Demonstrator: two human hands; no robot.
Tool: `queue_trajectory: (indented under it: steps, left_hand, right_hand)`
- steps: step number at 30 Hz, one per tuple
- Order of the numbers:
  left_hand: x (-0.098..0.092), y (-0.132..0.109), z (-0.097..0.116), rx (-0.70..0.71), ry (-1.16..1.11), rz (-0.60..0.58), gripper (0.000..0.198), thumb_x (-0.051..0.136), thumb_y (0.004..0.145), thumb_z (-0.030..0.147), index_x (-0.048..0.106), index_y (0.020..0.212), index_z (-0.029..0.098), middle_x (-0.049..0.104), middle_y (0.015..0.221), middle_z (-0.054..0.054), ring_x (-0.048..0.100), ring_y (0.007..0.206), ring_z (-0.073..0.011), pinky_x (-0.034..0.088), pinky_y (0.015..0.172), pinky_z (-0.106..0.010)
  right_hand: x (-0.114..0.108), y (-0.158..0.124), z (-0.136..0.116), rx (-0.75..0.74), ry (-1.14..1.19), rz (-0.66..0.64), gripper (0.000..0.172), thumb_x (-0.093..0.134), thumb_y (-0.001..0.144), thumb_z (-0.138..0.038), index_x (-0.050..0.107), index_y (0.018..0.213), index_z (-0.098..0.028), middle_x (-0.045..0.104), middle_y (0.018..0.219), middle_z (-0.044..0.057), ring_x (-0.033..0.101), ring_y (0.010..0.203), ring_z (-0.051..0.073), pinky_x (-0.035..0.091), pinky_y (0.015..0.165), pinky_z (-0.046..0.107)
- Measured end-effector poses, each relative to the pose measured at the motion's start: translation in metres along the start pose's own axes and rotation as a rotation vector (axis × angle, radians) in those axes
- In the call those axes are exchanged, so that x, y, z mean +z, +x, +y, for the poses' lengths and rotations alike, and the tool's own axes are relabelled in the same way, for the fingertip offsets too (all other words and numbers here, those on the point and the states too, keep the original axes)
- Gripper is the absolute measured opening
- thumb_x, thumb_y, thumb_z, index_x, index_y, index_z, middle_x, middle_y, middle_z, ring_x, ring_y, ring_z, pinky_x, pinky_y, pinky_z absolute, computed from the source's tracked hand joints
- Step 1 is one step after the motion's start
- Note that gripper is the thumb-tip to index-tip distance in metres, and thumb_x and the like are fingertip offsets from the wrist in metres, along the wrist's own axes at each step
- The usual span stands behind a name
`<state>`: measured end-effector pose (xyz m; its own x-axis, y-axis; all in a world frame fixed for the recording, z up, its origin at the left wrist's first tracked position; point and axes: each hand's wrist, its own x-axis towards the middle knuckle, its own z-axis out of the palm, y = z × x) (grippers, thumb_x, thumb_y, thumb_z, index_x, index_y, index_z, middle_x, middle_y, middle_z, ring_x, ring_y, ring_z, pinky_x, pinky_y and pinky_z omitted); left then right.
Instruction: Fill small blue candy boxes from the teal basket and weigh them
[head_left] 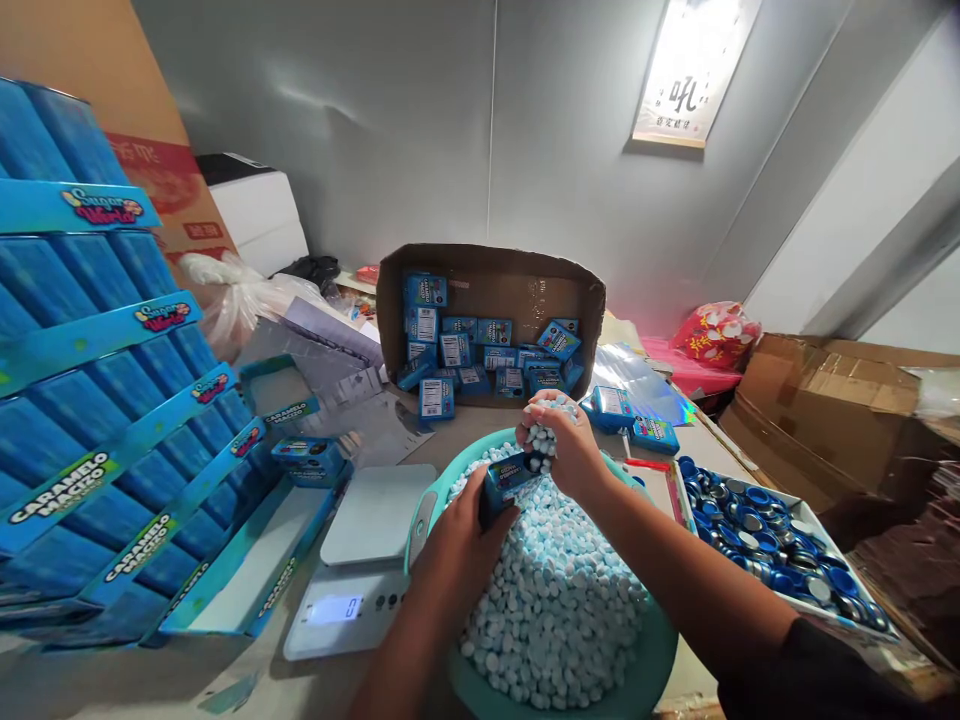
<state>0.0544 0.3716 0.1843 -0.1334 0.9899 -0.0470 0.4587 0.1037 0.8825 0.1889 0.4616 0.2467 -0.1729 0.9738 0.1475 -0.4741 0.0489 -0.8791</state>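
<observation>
My left hand (480, 515) is wrapped round a small blue candy tin (506, 475), tilted with its mouth toward my other hand. Closed on a heap of pale blue and white candies (541, 440), my right hand (564, 440) is right at the tin's mouth, and some candies lie at the opening. Both hands are over a turquoise basin (660, 670) filled with the same candies. Left of the basin stands a white digital scale (379, 515) with a lit display that seems to read 0.
A cardboard box (491, 265) behind the basin holds several blue tins. Display trays of blue packs (97, 400) are stacked at left, beside an open tray (247, 570). Blue and silver caps (772, 535) fill a white box at right. Two tins (652, 433) lie near the basin.
</observation>
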Motion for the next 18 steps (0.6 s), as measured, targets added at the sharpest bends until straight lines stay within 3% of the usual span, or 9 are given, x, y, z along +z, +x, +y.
queue_trajectory:
  steps: [18]
  left_hand:
    - [-0.0039,-0.0033,0.006,0.033,0.012,-0.01,0.056,0.06,0.085,0.045,0.052,0.137,0.026,0.064,0.135,-0.011,0.057,0.126,-0.0318,0.041,0.107,-0.046]
  right_hand:
    - [-0.0028,-0.004,0.0041,-0.029,0.08,-0.025,0.024,0.075,0.069,-0.028,0.052,0.072,-0.021,0.057,0.057,-0.006,0.061,0.054,0.013,0.045,0.049,0.022]
